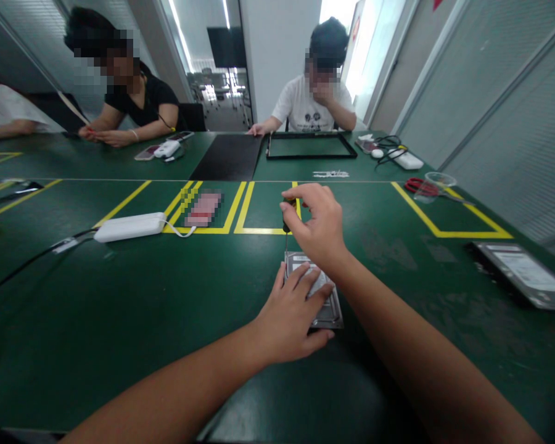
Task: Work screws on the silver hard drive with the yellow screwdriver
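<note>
A silver hard drive with a label on top lies on the green table in front of me. My left hand rests across it with the fingers spread, the thumb by its near edge. Between the thumb and fingers of my right hand is the handle of a screwdriver, held upright. Its thin shaft points down to the far left corner of the hard drive; I cannot make out what the tip touches.
On the right lies another hard drive. Beyond it are a clear plastic cup and red-handled scissors. A white power strip with a cable is at left, near a pink phone. Across the table, a person sits behind a black frame.
</note>
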`<state>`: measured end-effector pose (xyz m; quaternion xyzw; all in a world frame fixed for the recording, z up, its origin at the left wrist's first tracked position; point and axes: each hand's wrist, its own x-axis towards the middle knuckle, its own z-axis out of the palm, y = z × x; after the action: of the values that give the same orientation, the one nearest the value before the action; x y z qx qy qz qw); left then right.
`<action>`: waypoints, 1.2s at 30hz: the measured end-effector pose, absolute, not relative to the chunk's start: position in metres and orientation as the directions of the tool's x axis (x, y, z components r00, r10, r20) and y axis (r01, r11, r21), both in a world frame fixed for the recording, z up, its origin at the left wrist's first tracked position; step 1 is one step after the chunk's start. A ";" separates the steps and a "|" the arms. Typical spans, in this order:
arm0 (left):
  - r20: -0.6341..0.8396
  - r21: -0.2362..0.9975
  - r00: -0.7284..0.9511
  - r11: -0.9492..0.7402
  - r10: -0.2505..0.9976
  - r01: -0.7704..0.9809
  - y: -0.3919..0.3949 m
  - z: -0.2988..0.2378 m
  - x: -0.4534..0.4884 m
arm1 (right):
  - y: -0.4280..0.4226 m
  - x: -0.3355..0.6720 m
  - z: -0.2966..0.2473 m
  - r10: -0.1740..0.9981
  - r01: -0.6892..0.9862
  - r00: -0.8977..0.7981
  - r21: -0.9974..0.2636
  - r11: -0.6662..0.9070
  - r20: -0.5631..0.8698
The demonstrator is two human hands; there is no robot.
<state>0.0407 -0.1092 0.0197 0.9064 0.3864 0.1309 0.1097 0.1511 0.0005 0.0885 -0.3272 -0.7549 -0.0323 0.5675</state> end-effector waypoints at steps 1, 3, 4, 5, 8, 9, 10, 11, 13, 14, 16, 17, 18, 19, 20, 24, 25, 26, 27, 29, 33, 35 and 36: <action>0.150 0.300 0.668 -0.677 0.729 0.672 -0.109 0.020 0.041 | 0.000 0.151 0.089 0.458 0.529 -0.142 -0.324 0.784 0.878; 0.146 0.300 0.669 -0.677 0.729 0.672 -0.109 0.020 0.041 | 0.000 0.151 0.089 0.460 0.520 -0.142 -0.329 0.788 0.876; 0.144 0.300 0.670 -0.677 0.729 0.672 -0.109 0.020 0.041 | 0.000 0.151 0.089 0.463 0.515 -0.143 -0.334 0.790 0.875; 0.144 0.300 0.669 -0.677 0.729 0.672 -0.109 0.021 0.041 | 0.000 0.151 0.089 0.469 0.509 -0.141 -0.343 0.790 0.872; 0.150 0.308 0.668 -0.676 0.729 0.669 -0.109 0.021 0.041 | 0.000 0.151 0.088 0.503 0.502 -0.139 -0.377 0.778 0.853; 0.153 0.312 0.668 -0.677 0.728 0.667 -0.109 0.021 0.041 | 0.000 0.151 0.087 0.512 0.504 -0.138 -0.385 0.773 0.848; 0.156 0.316 0.668 -0.677 0.728 0.665 -0.109 0.021 0.041 | 0.001 0.151 0.087 0.518 0.508 -0.137 -0.389 0.769 0.844; 0.158 0.318 0.667 -0.677 0.728 0.663 -0.109 0.021 0.041 | 0.001 0.151 0.086 0.520 0.513 -0.137 -0.389 0.766 0.843; 0.160 0.319 0.666 -0.677 0.728 0.663 -0.109 0.021 0.041 | 0.002 0.151 0.085 0.518 0.523 -0.129 -0.386 0.760 0.846; 0.160 0.319 0.666 -0.676 0.729 0.664 -0.109 0.021 0.040 | 0.002 0.151 0.085 0.520 0.527 -0.121 -0.389 0.756 0.846; 0.159 0.317 0.666 -0.677 0.728 0.664 -0.109 0.021 0.040 | 0.002 0.151 0.085 0.530 0.535 -0.111 -0.399 0.745 0.841; 0.159 0.315 0.667 -0.678 0.728 0.664 -0.109 0.021 0.040 | 0.002 0.151 0.085 0.538 0.539 -0.110 -0.405 0.739 0.836; 0.159 0.315 0.668 -0.678 0.727 0.664 -0.109 0.021 0.040 | 0.001 0.151 0.085 0.544 0.541 -0.111 -0.409 0.735 0.832; 0.158 0.314 0.668 -0.679 0.727 0.664 -0.109 0.021 0.040 | 0.001 0.151 0.086 0.544 0.541 -0.114 -0.407 0.736 0.831; 0.156 0.312 0.669 -0.679 0.727 0.665 -0.109 0.021 0.040 | 0.001 0.151 0.086 0.538 0.538 -0.119 -0.402 0.741 0.834; 0.150 0.307 0.667 -0.676 0.730 0.670 -0.109 0.021 0.041 | 0.000 0.151 0.087 0.523 0.506 -0.102 -0.408 0.759 0.846; 0.150 0.308 0.667 -0.676 0.730 0.670 -0.109 0.021 0.041 | 0.001 0.151 0.087 0.529 0.505 -0.095 -0.418 0.756 0.843; 0.153 0.309 0.667 -0.676 0.729 0.669 -0.109 0.021 0.041 | 0.001 0.151 0.087 0.537 0.508 -0.089 -0.425 0.749 0.839; 0.156 0.311 0.666 -0.677 0.729 0.667 -0.109 0.021 0.040 | 0.001 0.151 0.087 0.541 0.516 -0.090 -0.425 0.744 0.836; 0.158 0.315 0.666 -0.677 0.729 0.666 -0.109 0.021 0.040 | 0.002 0.151 0.086 0.530 0.531 -0.105 -0.403 0.746 0.842; 0.154 0.318 0.666 -0.675 0.730 0.666 -0.109 0.021 0.040 | 0.001 0.151 0.085 0.506 0.533 -0.105 -0.381 0.755 0.856; 0.159 0.319 0.665 -0.675 0.730 0.665 -0.109 0.022 0.041 | 0.000 0.151 0.086 0.520 0.530 -0.100 -0.397 0.749 0.848; 0.160 0.319 0.666 -0.676 0.729 0.664 -0.109 0.022 0.041 | 0.000 0.151 0.086 0.528 0.525 -0.101 -0.405 0.748 0.843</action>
<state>0.0409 -0.1086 0.0218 0.9050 0.3848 0.1385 0.1173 0.1505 0.0000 0.0859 -0.3548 -0.7419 0.0011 0.5690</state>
